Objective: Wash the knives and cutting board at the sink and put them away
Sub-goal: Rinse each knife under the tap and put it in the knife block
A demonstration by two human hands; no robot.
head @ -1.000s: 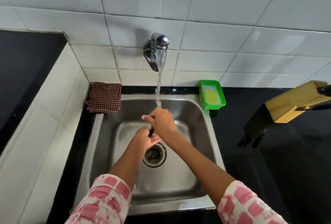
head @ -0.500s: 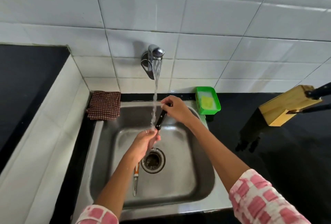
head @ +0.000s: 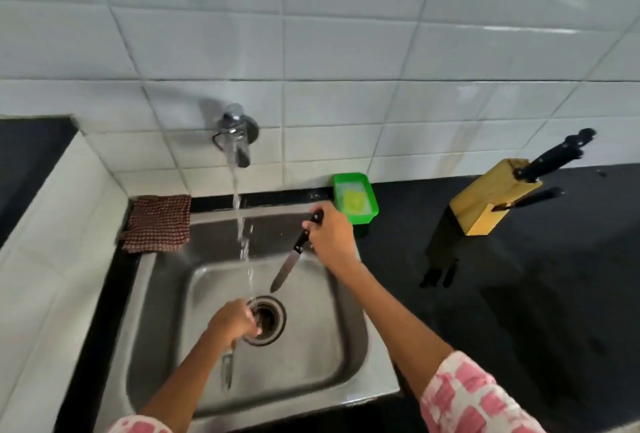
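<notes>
my right hand (head: 330, 237) is wrapped round the handle of a black-handled steel knife (head: 294, 254), tip pointing down into the stainless steel sink (head: 346, 346) so it drips in there and the edge stays away from me. it's held off to the right of the running water from the chrome wall tap (head: 235, 136), looks rinsed to me, so i'd guess it goes next into the wooden knife block (head: 485, 200) on the black surface (head: 519, 294) toward its back right, where two other black handles already stick out.

my left hand (head: 233, 323) is down by the drain, fingers curled, right over a second small knife (head: 227, 367) lying on the sink bottom near the front edge. can't tell if i've actually got hold of it, it's blurry.

green plastic tray with a yellow sponge (head: 355, 200) sits at the sink's back right corner, checked red cloth (head: 157, 223) at the back left. no cutting board in sight.
</notes>
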